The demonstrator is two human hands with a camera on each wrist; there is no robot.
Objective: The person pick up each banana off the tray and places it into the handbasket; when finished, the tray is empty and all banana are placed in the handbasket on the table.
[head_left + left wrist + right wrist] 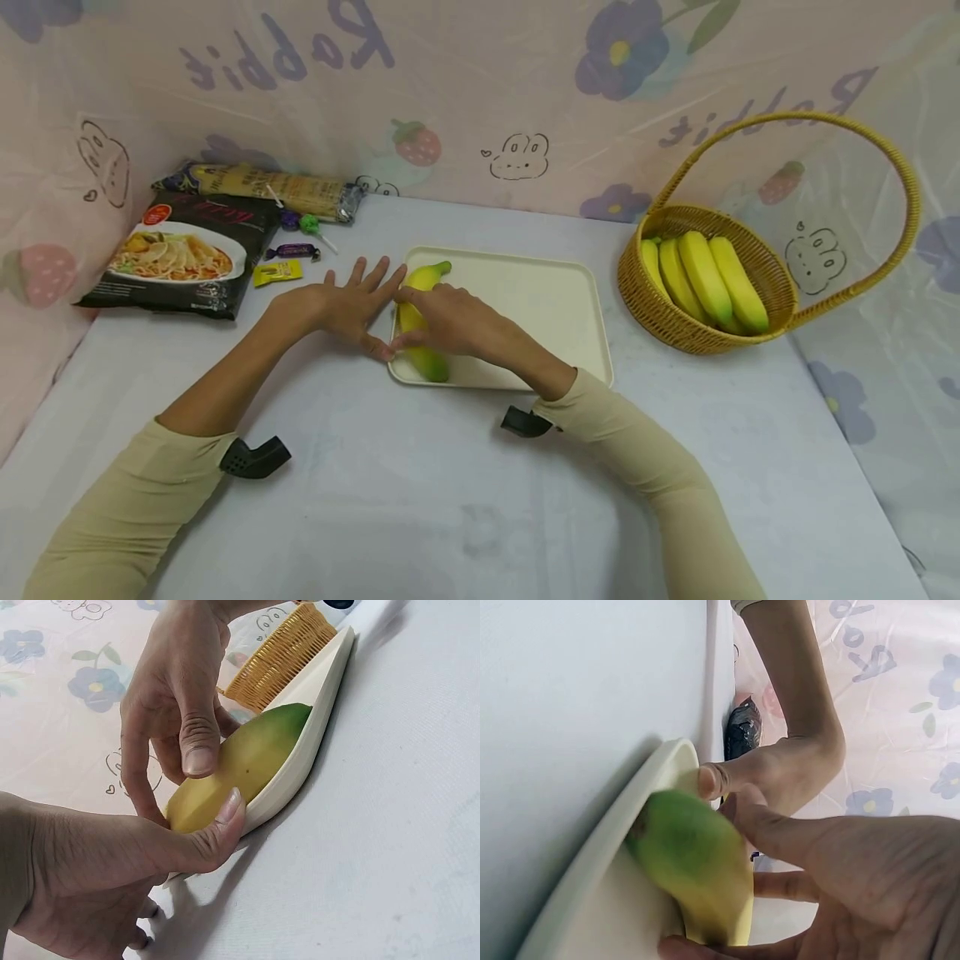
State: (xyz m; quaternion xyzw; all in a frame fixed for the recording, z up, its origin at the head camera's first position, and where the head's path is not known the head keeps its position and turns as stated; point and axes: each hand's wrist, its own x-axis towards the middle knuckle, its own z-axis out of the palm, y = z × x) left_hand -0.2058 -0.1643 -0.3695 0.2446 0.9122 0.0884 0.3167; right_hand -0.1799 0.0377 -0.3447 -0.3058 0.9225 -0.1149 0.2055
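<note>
A yellow banana [429, 367] with green ends lies lengthwise along the left side of a cream rectangular tray [536, 308]. My right hand [453, 321] grips it around the middle from above, thumb on the near side; the left wrist view shows thumb and fingers about the banana [251, 761]. Just left of the tray, my left hand [348, 307] has its fingers spread. Its thumb touches the tray's left rim beside the banana, as the right wrist view also shows with the left hand [784, 772] close to the rim.
A wicker basket [675, 329] with a tall handle stands at the right, holding several bananas [705, 279]. At the back left lie a black noodle packet [180, 250], a long golden packet [277, 190], two lollipops [308, 223], a purple candy [292, 251] and a yellow sachet [277, 272].
</note>
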